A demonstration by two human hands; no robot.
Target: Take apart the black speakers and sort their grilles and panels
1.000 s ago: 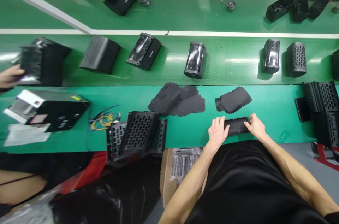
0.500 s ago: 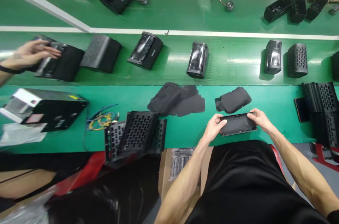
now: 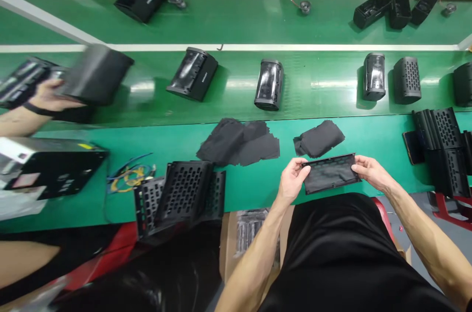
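Note:
Between my hands, close to my body, is a black speaker grille panel [image 3: 330, 174], its inner side facing up and a dark sheet seeming to line it. My left hand [image 3: 293, 179] grips the panel's left end, thumb on top. At the opposite end my right hand [image 3: 370, 172] pinches the corner between thumb and fingers. Just beyond the panel lies a small stack of black cloth sheets [image 3: 320, 138]. A larger spread of black sheets [image 3: 239, 142] is to its left.
Perforated grille panels stand in a pile [image 3: 184, 189] on the left and another stack [image 3: 442, 149] on the right. Several black speaker boxes [image 3: 270, 84] sit on the green line beyond. At far left, a co-worker's hand [image 3: 51, 95] holds a speaker box [image 3: 98, 73].
The panel in my hands has tilted, showing more of its inner face. The co-worker's hand has moved to another speaker box and shifted it. The whole view has moved slightly.

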